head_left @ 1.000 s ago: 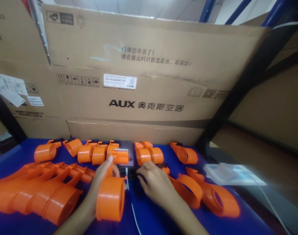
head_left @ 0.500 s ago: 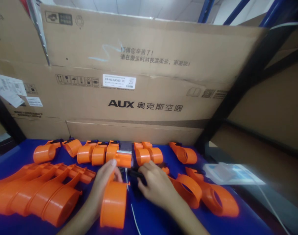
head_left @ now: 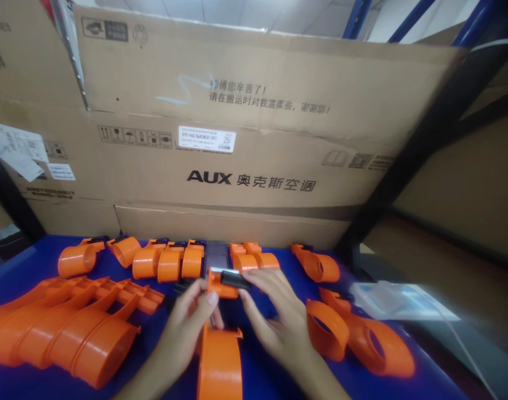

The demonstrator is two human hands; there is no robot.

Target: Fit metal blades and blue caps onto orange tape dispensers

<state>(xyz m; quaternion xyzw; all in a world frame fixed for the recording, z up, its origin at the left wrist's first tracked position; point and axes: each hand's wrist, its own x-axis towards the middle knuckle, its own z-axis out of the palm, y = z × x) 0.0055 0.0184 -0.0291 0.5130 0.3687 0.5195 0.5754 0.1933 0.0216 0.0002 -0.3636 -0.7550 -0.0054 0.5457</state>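
Observation:
My left hand grips an orange plastic tape dispenser by its neck, the round hoop hanging toward me. A serrated metal blade runs along the top of its head. Between the thumb and fingers of my right hand is a small black plastic piece, held against the dispenser's head just below the blade. Whether the piece is seated there I cannot tell. My fingers hide part of the neck.
Nested orange dispensers lie at left. Several more with black parts line the back of the blue surface; others lie at right. A phone-like dark slab stands before the large cardboard box. A black post rises at right.
My right hand has lifted the black piece from the surface to the dispenser's head. My left hand has moved the dispenser rightward and turned it, its head now lower.

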